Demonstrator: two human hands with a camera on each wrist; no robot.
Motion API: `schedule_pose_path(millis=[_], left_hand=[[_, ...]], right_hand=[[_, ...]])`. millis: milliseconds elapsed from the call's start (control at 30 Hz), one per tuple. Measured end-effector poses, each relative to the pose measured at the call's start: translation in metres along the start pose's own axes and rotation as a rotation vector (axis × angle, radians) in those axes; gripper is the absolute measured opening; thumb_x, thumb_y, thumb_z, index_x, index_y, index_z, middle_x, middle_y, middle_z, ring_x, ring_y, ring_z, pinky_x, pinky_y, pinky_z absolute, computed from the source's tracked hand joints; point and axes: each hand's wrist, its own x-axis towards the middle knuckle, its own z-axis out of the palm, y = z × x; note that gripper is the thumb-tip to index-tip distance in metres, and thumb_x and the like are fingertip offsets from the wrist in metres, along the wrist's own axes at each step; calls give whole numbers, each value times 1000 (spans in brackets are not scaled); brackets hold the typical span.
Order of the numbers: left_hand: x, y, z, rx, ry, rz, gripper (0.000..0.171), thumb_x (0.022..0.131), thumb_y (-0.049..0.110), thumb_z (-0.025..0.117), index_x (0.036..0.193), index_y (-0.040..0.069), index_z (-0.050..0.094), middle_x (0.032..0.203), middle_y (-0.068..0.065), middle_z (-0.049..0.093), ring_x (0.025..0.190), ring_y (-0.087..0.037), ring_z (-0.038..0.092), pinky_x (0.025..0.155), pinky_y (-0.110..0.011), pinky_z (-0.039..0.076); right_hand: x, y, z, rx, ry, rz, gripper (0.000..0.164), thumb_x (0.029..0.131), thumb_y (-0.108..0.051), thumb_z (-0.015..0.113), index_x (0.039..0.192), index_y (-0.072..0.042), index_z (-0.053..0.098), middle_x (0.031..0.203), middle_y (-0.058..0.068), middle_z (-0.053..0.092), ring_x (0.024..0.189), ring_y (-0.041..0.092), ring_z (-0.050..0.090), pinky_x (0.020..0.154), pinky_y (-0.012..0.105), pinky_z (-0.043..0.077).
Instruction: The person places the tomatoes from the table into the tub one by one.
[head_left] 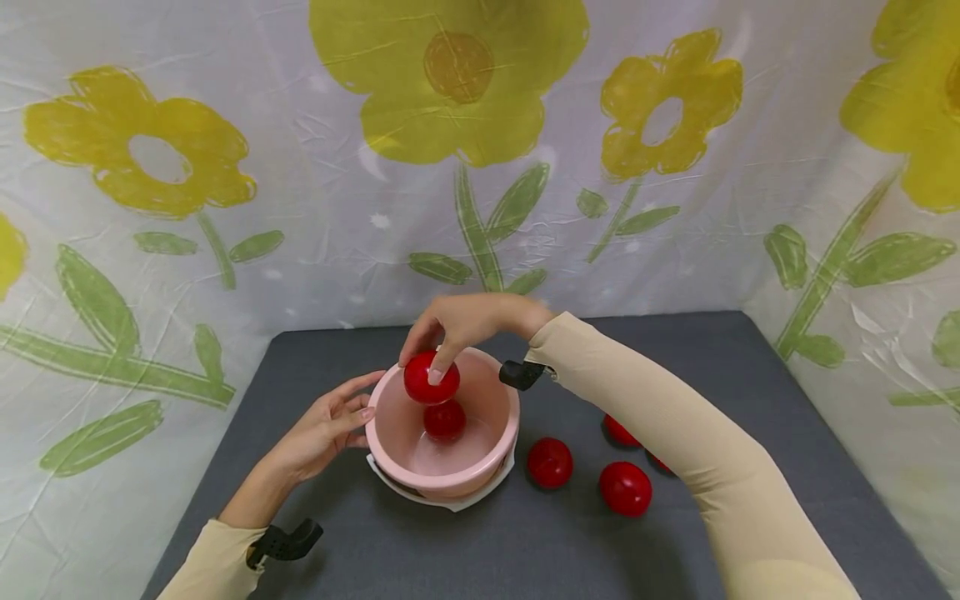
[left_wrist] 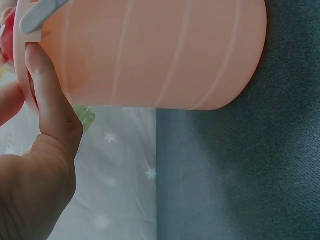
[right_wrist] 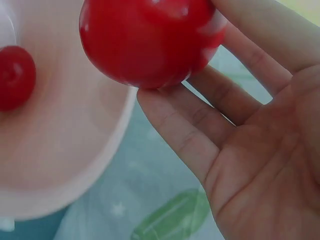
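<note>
My right hand (head_left: 467, 323) pinches a shiny red round fruit (head_left: 432, 377) above the mouth of a pink bucket (head_left: 480, 379). In the right wrist view, its fingers curve round one side of that held fruit (right_wrist: 150, 40). A second red fruit (head_left: 444, 421) lies on the bucket's floor. At the bucket's left side, my left hand (head_left: 322, 433) grips the rim. The left wrist view has its thumb and fingers on either side of the rim, just below the grey-white handle's end (left_wrist: 37, 20); the ribbed bucket wall (left_wrist: 150, 55) stands on the table.
Several more red fruits lie on the dark grey tabletop (head_left: 525, 550) right of the bucket, among them one near fruit (head_left: 550, 463) and another (head_left: 626, 489). My right forearm (head_left: 675, 417) partly covers others. A flower-print curtain (head_left: 337, 225) hangs behind and beside the table.
</note>
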Motion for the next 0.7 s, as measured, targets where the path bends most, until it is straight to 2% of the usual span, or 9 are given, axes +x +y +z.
schedule_pose_path(millis=[333,700], left_hand=[[0,0,0,23,13,-6,59,102,7,48,154,7,21,120,-4,62,104,-12,67,84,-35,61],[-2,3,1,14,11,5,59,102,6,49,154,4,21,116,-2,64,102,-13,68,83,-34,61]], right_hand=[[24,8,16,37,-31,10,43,85,-14,78,126,-10,68,121,3,71,108,13,66,94,25,56],[28,13,29,45,1,69,41,85,-13,77,125,-16,69,122,1,70,111,19,65,89,25,58]])
